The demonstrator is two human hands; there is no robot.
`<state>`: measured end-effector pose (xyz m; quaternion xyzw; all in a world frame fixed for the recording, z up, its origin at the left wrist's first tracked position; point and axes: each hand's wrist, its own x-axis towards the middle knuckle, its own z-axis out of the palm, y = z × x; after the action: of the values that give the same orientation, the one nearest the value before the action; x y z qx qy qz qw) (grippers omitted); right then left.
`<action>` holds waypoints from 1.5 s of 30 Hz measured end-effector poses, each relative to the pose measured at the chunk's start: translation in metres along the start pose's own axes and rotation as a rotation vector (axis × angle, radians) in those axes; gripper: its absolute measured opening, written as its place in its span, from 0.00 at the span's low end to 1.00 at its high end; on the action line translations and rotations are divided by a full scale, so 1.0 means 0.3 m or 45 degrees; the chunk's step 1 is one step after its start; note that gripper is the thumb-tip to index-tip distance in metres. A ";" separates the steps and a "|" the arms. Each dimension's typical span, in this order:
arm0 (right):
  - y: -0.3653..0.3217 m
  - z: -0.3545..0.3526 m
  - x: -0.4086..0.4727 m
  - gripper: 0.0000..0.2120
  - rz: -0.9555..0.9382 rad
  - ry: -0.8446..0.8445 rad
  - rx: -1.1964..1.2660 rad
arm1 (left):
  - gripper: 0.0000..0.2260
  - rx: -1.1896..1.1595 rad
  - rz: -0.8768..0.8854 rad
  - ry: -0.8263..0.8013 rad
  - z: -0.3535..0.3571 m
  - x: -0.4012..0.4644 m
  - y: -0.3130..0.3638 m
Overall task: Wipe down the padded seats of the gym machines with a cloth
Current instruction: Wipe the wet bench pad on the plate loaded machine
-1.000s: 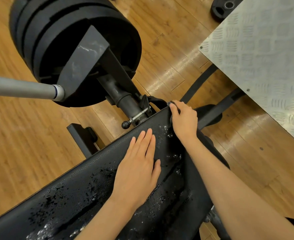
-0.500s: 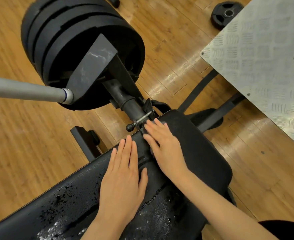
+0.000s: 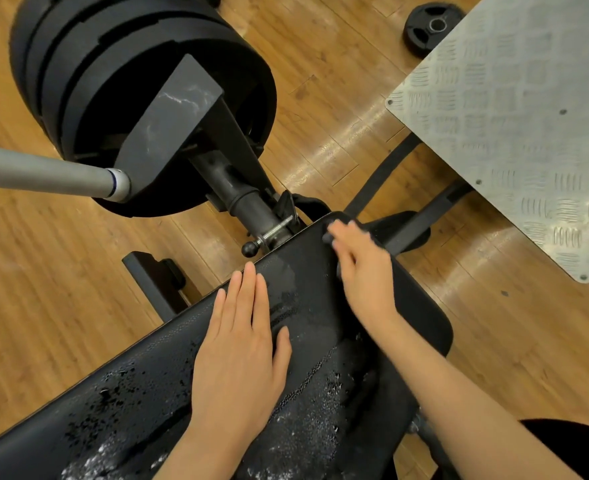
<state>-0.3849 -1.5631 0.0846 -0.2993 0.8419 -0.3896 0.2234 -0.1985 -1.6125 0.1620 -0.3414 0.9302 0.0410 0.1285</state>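
Observation:
A black padded seat (image 3: 414, 317) runs from the lower left to the centre, and its near part is speckled with water drops. My left hand (image 3: 241, 348) lies flat on the pad with its fingers straight. My right hand (image 3: 362, 271) is blurred at the pad's far corner, its fingers stretched out over a small dark cloth (image 3: 328, 237). Only bits of the cloth peek out by my fingertips and thumb, and the rest is hidden under the hand.
A stack of black weight plates (image 3: 140, 81) on a sleeve with a pin knob (image 3: 249, 248) sits just beyond the seat. A grey bar (image 3: 43, 173) juts in from the left. A checkered metal footplate (image 3: 528, 126) is at the right. A small plate (image 3: 431, 27) lies on the wooden floor.
My right hand swept from the pad's far right corner to the left edge near the pin, then back to the far corner. My left hand shifted slightly left along the pad.

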 end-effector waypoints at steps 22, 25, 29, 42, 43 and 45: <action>-0.029 0.026 0.131 0.12 0.324 0.182 -0.015 | 0.31 0.015 0.002 -0.009 0.001 0.004 0.001; -0.046 0.022 -0.024 0.14 0.191 0.094 -0.042 | 0.31 0.021 0.003 -0.024 0.002 0.000 -0.001; -0.015 -0.010 -0.091 0.15 0.075 0.004 -0.040 | 0.32 0.015 0.002 -0.030 -0.003 0.001 0.000; 0.018 0.007 0.084 0.13 0.273 0.136 0.254 | 0.32 0.021 0.005 -0.035 -0.002 0.005 0.001; 0.027 0.021 0.138 0.12 0.351 0.180 0.316 | 0.32 0.026 0.004 -0.023 -0.003 0.005 0.001; 0.009 0.027 0.115 0.12 0.364 0.210 0.311 | 0.31 0.029 0.002 -0.018 -0.001 0.007 0.002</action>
<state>-0.4057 -1.5894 0.0726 -0.1146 0.8378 -0.4761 0.2415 -0.2005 -1.6133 0.1618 -0.3389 0.9299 0.0328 0.1389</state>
